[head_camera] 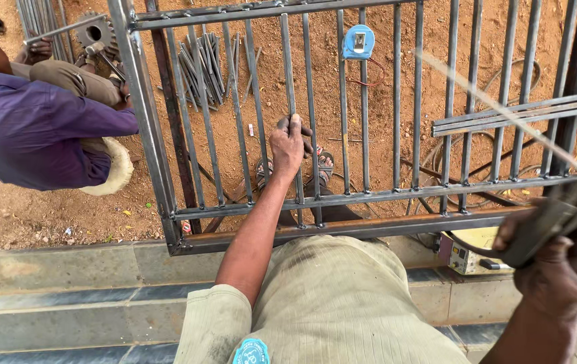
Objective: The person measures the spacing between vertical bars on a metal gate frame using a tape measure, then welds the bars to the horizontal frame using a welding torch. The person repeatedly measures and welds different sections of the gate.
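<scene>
A grey steel grille [396, 195] with many upright bars lies flat over red dirt in front of me. My left hand [288, 145] is closed around one upright bar [293, 81] near the grille's middle. My right hand [561, 259] at the lower right grips a dark electrode holder [558, 212] with a thin welding rod [497, 108] slanting up and left over the grille. A blue tape measure [358, 42] rests on the bars near the top.
A person in a purple shirt [29, 128] crouches at upper left beside a bundle of loose steel rods [201, 67]. A small yellow welding machine [464, 251] and cables sit under the grille's lower right. A tiled step [66, 296] runs along the bottom.
</scene>
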